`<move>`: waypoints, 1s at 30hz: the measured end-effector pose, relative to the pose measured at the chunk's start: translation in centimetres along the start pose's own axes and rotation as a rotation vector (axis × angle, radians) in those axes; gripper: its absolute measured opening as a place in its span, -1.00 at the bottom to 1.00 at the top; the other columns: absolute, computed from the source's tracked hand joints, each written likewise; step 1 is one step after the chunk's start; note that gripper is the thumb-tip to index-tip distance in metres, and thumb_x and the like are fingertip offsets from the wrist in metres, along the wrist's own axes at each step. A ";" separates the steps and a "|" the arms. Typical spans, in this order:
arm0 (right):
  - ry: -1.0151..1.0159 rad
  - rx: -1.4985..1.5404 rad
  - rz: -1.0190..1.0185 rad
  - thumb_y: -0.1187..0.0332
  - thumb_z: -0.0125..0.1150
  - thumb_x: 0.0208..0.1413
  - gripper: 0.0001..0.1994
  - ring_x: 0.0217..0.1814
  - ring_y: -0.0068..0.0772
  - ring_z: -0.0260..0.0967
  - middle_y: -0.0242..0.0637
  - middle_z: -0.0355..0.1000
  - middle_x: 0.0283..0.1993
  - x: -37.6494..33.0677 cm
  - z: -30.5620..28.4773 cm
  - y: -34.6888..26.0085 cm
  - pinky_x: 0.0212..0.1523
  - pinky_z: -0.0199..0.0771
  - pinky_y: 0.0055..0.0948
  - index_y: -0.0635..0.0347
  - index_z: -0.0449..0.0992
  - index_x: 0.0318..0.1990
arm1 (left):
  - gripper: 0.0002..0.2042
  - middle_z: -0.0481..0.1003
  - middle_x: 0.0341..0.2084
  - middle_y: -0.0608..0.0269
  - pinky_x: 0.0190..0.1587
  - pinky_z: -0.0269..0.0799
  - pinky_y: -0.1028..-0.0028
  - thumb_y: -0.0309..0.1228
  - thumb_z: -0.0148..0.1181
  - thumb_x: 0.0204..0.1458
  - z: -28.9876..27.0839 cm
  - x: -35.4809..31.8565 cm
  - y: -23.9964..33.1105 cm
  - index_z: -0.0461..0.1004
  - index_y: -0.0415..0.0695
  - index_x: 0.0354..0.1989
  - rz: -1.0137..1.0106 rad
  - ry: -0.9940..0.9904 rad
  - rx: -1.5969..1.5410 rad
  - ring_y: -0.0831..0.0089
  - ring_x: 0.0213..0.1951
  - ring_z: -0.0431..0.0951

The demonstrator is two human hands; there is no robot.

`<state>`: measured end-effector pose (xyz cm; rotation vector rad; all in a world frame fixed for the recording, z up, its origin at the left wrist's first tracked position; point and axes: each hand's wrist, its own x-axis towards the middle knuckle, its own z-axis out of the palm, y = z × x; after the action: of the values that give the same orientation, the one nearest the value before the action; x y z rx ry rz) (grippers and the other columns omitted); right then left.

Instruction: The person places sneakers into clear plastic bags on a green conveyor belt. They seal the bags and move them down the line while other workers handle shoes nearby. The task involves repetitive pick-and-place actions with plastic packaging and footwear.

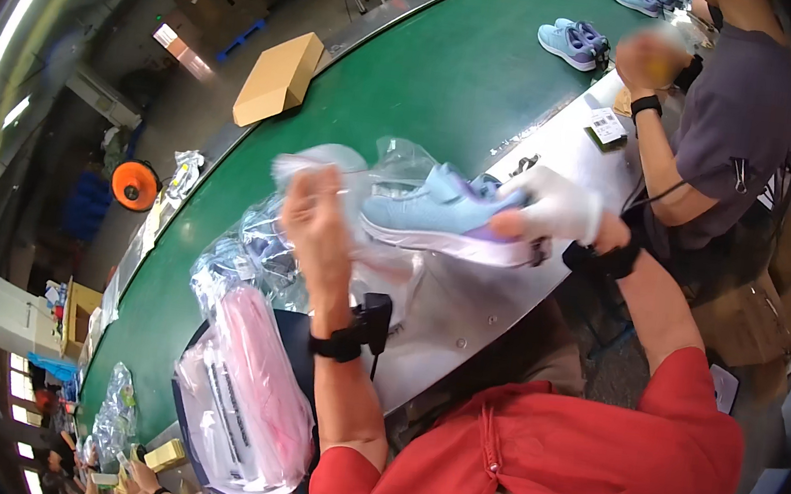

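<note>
My right hand [561,209], in a white glove, grips a light blue sneaker [449,209] by its purple heel, the toe pointing left. My bare left hand [315,223] is raised to the left of the toe, its fingers smeared by motion. At its fingertips is a blurred whitish round shape [328,156] whose kind I cannot make out. Clear plastic film [406,158] shows behind the shoe's toe. Beyond my left wrist, more shoes in clear bags [264,247] lie in a pile.
A dark-rimmed bin [186,413] with plastic-wrapped pink material [255,368] stands left of my left forearm. A green conveyor belt [443,87] curves past the pale worktable [446,321]. At right works a co-worker [721,128], near more blue sneakers [572,45]. An open carton [278,78] sits beyond the belt.
</note>
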<state>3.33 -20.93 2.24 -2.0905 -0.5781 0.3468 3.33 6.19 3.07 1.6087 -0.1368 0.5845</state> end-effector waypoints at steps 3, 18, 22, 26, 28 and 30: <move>0.244 -0.534 -0.318 -0.02 0.21 -0.14 -0.59 -0.54 -0.20 0.46 -0.22 0.45 -0.63 2.2 5.7 0.1 -0.46 0.47 -0.28 0.19 0.59 -0.39 | -0.83 0.38 -0.66 0.20 -0.50 0.28 0.43 -0.48 0.06 0.14 5.7 -5.2 0.0 0.34 -0.29 -0.48 0.201 -0.242 0.192 0.58 -0.54 0.25; -0.047 -0.504 -0.944 0.03 0.20 -0.16 -0.68 -0.42 -0.21 0.48 -0.26 0.51 -0.50 5.5 12.9 4.4 -0.34 0.44 -0.21 0.11 0.58 -0.47 | -0.89 0.43 -0.64 0.00 -0.50 0.36 0.18 -0.39 0.03 0.04 7.1 -6.1 5.8 0.42 -0.15 -0.42 0.495 -0.907 0.607 -0.04 -0.55 0.46; 0.001 -0.343 -0.299 -0.01 0.17 -0.17 -0.63 -0.38 -0.23 0.48 -0.22 0.53 -0.44 4.6 10.1 -0.3 -0.35 0.45 -0.21 0.14 0.58 -0.46 | -0.83 0.23 -0.70 0.26 -0.53 0.17 0.50 -0.54 0.03 0.14 0.8 -6.1 1.8 0.34 -0.34 -0.49 0.323 -0.450 0.513 0.64 -0.51 0.18; 0.058 -0.680 -0.122 0.13 0.18 -0.14 -0.69 -0.30 -0.20 0.48 -0.21 0.54 -0.28 4.6 10.8 -0.1 -0.27 0.46 -0.23 0.13 0.58 -0.31 | -0.85 0.43 -0.64 0.15 -0.43 0.33 0.40 -0.51 0.09 0.10 6.9 -11.0 2.0 0.37 -0.35 -0.44 0.408 -0.497 0.558 0.52 -0.50 0.36; 0.045 -0.711 -0.113 0.14 0.17 -0.13 -0.70 -0.29 -0.20 0.48 -0.20 0.54 -0.27 6.1 12.1 0.0 -0.26 0.46 -0.24 0.14 0.58 -0.31 | -0.85 0.45 -0.60 0.10 -0.40 0.35 0.40 -0.48 0.12 0.07 6.7 -11.8 1.6 0.38 -0.32 -0.45 0.279 -0.634 0.551 0.42 -0.50 0.40; 0.063 -0.724 -0.091 0.15 0.17 -0.11 -0.71 -0.28 -0.19 0.48 -0.20 0.53 -0.26 6.7 11.8 0.4 -0.24 0.45 -0.25 0.14 0.58 -0.31 | -0.84 0.35 -0.66 0.26 -0.47 0.26 0.45 -0.45 0.16 0.06 5.6 -9.8 1.3 0.37 -0.27 -0.48 0.310 -0.455 0.349 0.51 -0.53 0.30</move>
<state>3.79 -9.24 -4.68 -2.7364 -0.8451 0.0061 -4.08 -1.86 -0.17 2.0624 -0.6618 0.4845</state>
